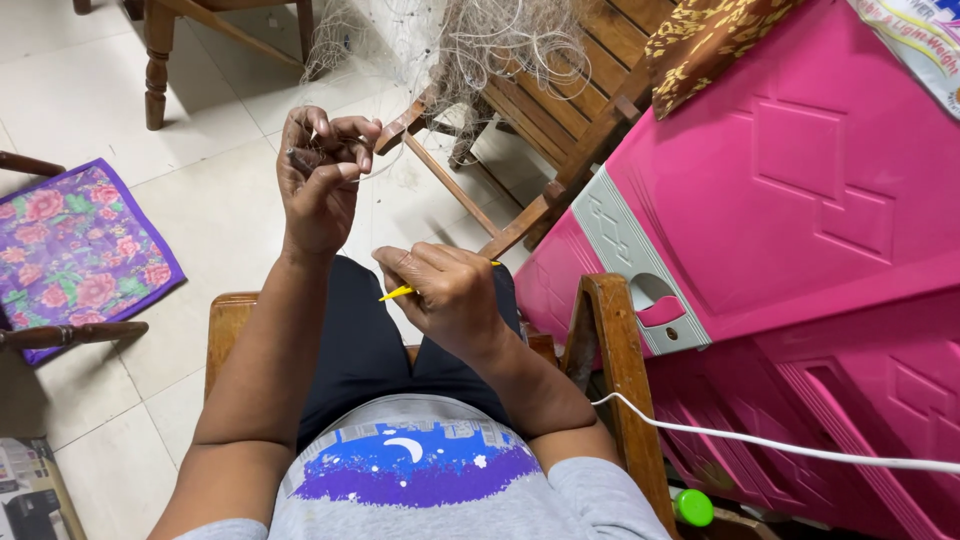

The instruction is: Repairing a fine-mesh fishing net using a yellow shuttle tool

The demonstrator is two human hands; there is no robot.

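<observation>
From the head view, the person sits in a wooden chair point(612, 350) and works on a fine fishing net point(470, 45) that hangs over a second wooden chair point(545, 120) ahead. The left hand point(320, 175) is raised, its grip nearly closed, with the fingertips point(352, 150) pinched together on thin strands of the net's mesh. The right hand point(450, 295) sits lower and nearer the body, its grip closed around a yellow netting needle point(397, 293), whose pointed tip sticks out to the left of the fist. The net's loose strands run from the left grip up and away to the bundle on the far chair. Right of the right grip stands a pink plastic cabinet point(800, 200), with a white cord point(780, 448) crossing in front of it. Left of both grips, a purple floral cushion point(75, 250) lies on the tiled floor point(200, 180).
</observation>
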